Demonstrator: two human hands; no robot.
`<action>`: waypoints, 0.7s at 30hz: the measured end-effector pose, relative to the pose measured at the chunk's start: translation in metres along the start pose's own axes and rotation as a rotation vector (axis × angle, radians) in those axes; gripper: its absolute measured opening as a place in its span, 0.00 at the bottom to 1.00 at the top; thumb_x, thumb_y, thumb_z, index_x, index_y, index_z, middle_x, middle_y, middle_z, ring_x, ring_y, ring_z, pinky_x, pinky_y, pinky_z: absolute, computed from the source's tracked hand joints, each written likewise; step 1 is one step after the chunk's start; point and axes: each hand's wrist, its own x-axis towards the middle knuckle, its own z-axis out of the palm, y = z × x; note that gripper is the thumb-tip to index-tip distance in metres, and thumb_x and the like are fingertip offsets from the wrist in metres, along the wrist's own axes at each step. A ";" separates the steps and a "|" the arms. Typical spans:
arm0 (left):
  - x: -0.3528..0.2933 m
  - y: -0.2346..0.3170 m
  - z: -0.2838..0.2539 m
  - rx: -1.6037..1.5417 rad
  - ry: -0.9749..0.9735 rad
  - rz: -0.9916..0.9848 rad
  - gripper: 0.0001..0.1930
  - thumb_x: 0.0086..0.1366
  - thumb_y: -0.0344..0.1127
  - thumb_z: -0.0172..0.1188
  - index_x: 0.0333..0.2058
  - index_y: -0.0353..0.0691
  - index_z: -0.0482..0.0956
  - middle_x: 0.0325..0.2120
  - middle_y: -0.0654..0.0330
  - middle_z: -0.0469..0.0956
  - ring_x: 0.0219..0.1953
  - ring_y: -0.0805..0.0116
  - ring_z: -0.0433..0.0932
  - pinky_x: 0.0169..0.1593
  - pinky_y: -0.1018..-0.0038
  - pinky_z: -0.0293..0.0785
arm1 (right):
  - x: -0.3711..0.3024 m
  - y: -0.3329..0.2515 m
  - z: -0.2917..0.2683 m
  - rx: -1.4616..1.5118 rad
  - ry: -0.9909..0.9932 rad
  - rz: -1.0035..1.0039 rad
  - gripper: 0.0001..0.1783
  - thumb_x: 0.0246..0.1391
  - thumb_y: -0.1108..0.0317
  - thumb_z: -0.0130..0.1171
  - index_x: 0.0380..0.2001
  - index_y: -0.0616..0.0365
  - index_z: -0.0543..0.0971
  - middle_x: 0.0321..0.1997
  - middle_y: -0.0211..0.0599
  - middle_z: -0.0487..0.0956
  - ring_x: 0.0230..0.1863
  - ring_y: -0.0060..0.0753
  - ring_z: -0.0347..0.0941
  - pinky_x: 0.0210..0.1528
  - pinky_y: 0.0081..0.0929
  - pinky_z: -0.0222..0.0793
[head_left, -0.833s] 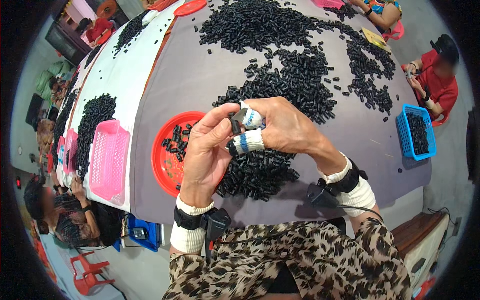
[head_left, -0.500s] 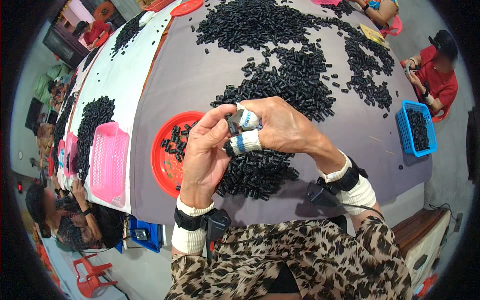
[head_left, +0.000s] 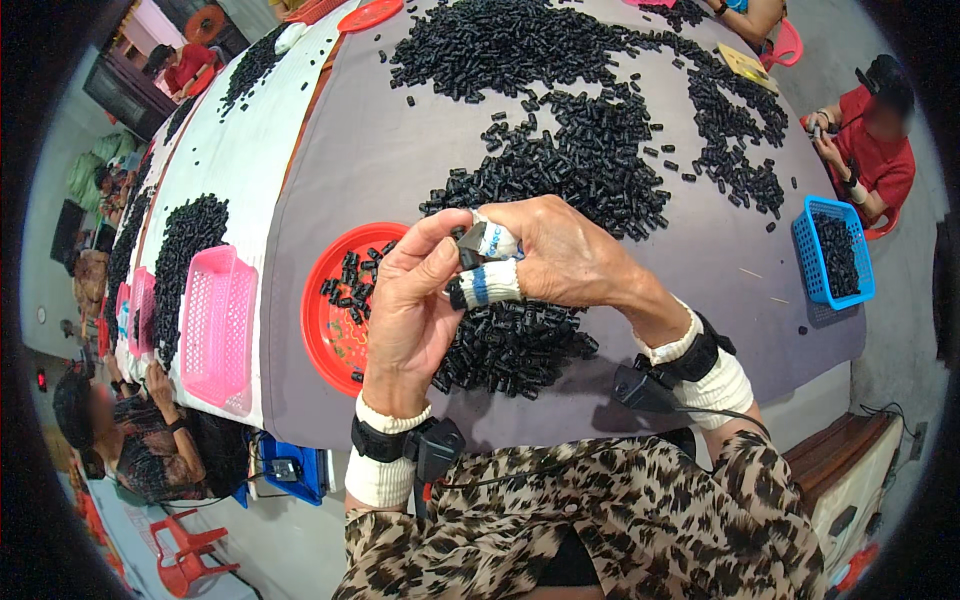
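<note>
Over the near part of the grey-covered table, my two hands meet in front of me. A small black cylindrical plastic piece is pinched between the thumb and fingers of my left hand. My right hand is closed against it from the other side, its thumb and a finger wrapped in white and blue cloth. A small dark flat tool, perhaps a blade, shows at those wrapped fingertips; its grip is hidden. Just below lies a heap of similar black pieces. Left of my left hand sits a red round tray with more of them.
Large piles of black pieces spread across the table beyond my hands. A pink basket stands at left, and a blue basket of pieces at the right edge. Co-workers sit on both sides. Cabled straps circle both my wrists.
My hands stay almost in place, still together around the black piece. At the right, the co-worker in red has shifted their hands slightly.
</note>
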 end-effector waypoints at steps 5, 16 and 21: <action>0.000 -0.001 0.003 0.025 0.033 0.000 0.13 0.60 0.27 0.53 0.44 0.33 0.72 0.37 0.57 0.76 0.39 0.70 0.76 0.44 0.74 0.74 | -0.001 -0.005 -0.003 -0.015 -0.048 0.034 0.20 0.39 0.56 0.64 0.24 0.64 0.72 0.18 0.36 0.71 0.20 0.29 0.66 0.26 0.28 0.63; 0.001 -0.002 0.002 0.002 -0.037 0.004 0.13 0.60 0.28 0.53 0.44 0.33 0.71 0.37 0.55 0.76 0.39 0.68 0.76 0.44 0.73 0.74 | -0.002 -0.002 -0.004 0.001 -0.035 0.077 0.21 0.36 0.58 0.69 0.27 0.62 0.73 0.20 0.27 0.72 0.23 0.19 0.65 0.26 0.22 0.63; 0.001 -0.004 0.000 0.018 -0.031 0.007 0.13 0.60 0.29 0.54 0.44 0.33 0.71 0.37 0.55 0.76 0.40 0.69 0.76 0.44 0.73 0.74 | -0.003 0.000 -0.001 0.053 0.003 0.063 0.23 0.35 0.53 0.65 0.22 0.64 0.72 0.18 0.42 0.73 0.20 0.37 0.70 0.27 0.32 0.65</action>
